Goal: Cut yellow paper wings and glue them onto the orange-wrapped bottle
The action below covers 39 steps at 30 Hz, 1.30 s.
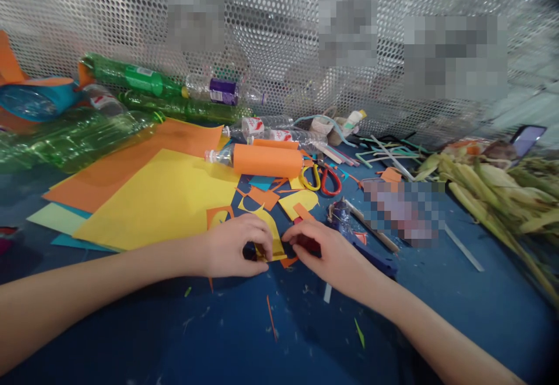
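Observation:
My left hand is curled over a cut yellow paper piece, with thumb and fingertips close together at its near edge. Any small thing inside the curled fingers is hidden. To the right of that piece my right hand is bent, its thumb and forefinger tips slightly apart with nothing visible between them. Around the hands lie orange paper scraps and another yellow cutout. A glue gun, dark blue, rests beyond my right hand, partly covered by it. Farther back are scissors with red handles.
Yellow sheets and orange sheets spread at left. A bottle wrapped in orange paper lies behind the scraps. Green bottles line the back left against a perforated metal panel. Corn husks pile up at right.

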Available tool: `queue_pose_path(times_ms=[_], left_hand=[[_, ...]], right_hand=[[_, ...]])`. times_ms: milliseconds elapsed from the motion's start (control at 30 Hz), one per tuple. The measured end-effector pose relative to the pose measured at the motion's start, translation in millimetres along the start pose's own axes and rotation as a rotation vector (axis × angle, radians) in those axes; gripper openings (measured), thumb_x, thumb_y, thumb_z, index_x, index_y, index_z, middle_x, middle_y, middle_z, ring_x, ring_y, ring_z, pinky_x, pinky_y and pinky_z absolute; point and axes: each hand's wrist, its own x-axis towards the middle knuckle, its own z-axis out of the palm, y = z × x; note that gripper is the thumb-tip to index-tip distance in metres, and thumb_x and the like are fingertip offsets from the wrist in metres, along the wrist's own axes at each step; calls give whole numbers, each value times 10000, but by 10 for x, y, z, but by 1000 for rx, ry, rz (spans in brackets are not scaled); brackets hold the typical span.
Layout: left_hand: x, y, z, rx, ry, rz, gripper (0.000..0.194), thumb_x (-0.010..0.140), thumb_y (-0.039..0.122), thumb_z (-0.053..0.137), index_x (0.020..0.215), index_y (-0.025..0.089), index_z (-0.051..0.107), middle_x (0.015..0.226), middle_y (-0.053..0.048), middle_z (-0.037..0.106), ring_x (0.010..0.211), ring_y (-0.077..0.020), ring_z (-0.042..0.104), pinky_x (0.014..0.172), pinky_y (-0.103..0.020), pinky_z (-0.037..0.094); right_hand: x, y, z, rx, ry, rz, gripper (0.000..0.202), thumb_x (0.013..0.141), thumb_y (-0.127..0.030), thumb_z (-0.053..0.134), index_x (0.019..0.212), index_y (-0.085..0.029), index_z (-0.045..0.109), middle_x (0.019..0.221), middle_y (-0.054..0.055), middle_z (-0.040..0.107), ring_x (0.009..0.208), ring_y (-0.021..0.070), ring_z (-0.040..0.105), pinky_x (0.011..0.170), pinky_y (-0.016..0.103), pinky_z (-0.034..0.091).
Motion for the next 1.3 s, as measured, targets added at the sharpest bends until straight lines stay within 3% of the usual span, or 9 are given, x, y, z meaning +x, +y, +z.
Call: queue_pose_path(times_ms=[133,267,400,500,633,800,1000,1133,1300], left_hand=[[-8,40,25,46,24,65,67,737,120,568,751,182,591,789,-6,611,806,-140,554,787,-276,429],[-6,116,5,78,96,3,134,705,63,541,767,180,559,741,14,595,739,-125,539,735,-259,434],[-2,142,-23,68,244,-45,115,741,95,554,812,184,575,800,7,626,758,-124,547,718,-255,446],[7,122,-36,66,302,-8,63,798,169,570,839,187,613,804,-5,641,795,-135,562,748,-269,456],[3,97,-53,119,362,70,80,823,218,583,862,182,643,825,-31,631,823,-149,561,753,-284,466],[-31,116,-83,248,353,190,86,838,193,568,894,173,630,853,-38,613,848,-150,536,793,-302,461],[-82,156,-57,380,338,257,101,857,153,516,915,160,599,861,-36,605,854,-143,536,838,-307,464],[-98,211,-40,436,327,300,108,858,141,502,928,150,583,848,-37,612,839,-143,544,856,-315,464],[-75,243,-39,363,324,255,101,857,136,503,923,151,578,847,-41,606,827,-147,539,818,-315,468]], right_hand=[[-17,-1,60,-30,35,-127,187,786,-90,578,930,-205,610,886,16,627,828,144,571,758,282,474],[-27,14,127,-111,81,-239,127,799,-114,599,895,-194,625,857,21,645,831,160,560,777,307,461],[-38,-19,100,-119,205,-272,112,840,-131,547,891,-196,623,830,18,657,801,154,568,773,316,466],[-41,-64,60,-122,330,-274,105,825,-124,555,869,-196,617,815,19,658,795,156,574,778,328,473],[-34,-94,48,-149,405,-294,108,806,-110,558,840,-199,608,788,18,652,767,161,575,761,340,483],[-40,-99,64,-182,422,-341,119,807,-91,549,842,-194,599,771,20,638,755,158,571,730,322,488],[-76,-78,101,-328,428,-437,175,819,-160,594,992,-182,592,893,42,666,838,171,580,803,343,483],[-92,-77,126,-417,396,-514,167,836,-141,577,993,-192,606,884,24,678,836,158,587,803,322,480],[-87,-122,121,-432,391,-494,114,852,-133,543,939,-168,610,851,26,675,809,143,597,816,307,481]])
